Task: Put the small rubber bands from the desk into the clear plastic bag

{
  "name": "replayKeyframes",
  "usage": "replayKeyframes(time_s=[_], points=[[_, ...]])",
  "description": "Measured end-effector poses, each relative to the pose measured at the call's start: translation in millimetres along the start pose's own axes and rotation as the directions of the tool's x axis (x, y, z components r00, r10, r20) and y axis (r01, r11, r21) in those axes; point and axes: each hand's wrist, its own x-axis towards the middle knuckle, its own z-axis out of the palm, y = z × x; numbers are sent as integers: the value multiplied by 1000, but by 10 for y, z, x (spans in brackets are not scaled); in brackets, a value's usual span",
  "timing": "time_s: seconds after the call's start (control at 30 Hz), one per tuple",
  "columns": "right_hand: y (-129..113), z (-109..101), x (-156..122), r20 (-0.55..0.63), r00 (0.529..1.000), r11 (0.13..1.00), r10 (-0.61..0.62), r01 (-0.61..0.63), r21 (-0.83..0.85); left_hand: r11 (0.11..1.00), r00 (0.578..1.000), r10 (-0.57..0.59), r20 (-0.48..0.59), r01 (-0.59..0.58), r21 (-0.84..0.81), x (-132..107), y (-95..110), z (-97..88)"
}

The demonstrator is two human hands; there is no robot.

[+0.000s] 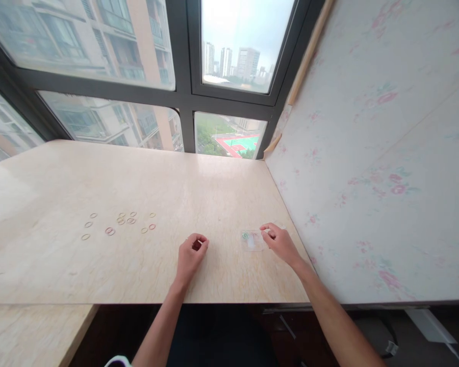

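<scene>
My left hand (190, 258) rests on the pale stone-look surface (156, 275), its fingers curled and the thumb close to the index finger. Nothing shows in its grip. My right hand (281, 246) is at the right edge of a small clear plastic box (251, 247). Its thumb and index finger come together in a pinch; whatever is between them is too small to make out. Inside the box, small green rings (245, 235) lie at the left, with some faint reddish ones (254, 235) beside them. The right fingers partly cover that box edge.
Several thin yellowish rings (121, 221) lie scattered to the left, with a red ring (152, 227) and a pair of reddish ones (110, 231) among them. A flowered wall (367, 178) borders the right side. Dark-framed windows (187, 97) stand at the back.
</scene>
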Motion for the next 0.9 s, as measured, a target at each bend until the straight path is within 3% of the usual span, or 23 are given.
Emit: replayKeyframes(time_s=[0.37, 0.47, 0.53, 0.63, 0.77, 0.83, 0.9], points=[[360, 60, -433, -138, 959, 906, 248, -180, 382, 996, 999, -7, 54, 11, -86, -36, 6, -39], [390, 71, -451, -173, 942, 884, 289, -193, 425, 983, 995, -29, 94, 45, -178, -18, -25, -106], [395, 78, -442, -174, 938, 884, 299, -203, 422, 979, 997, -55, 59, 65, -195, 16, -69, -205], [390, 83, -439, -169, 939, 890, 300, -212, 404, 988, 988, -105, -114, 90, -127, 101, -179, -462], [368, 74, -453, -166, 936, 898, 309, -230, 375, 986, 916, -146, -372, 163, 14, 284, -378, -966], [366, 68, -456, -158, 936, 904, 316, -246, 349, 951, 894, -144, -425, 244, 190, 385, -475, -1249], [379, 66, -456, -150, 935, 908, 322, -260, 329, 927, 876, -149, -460, 285, 243, 467, -563, -1525]])
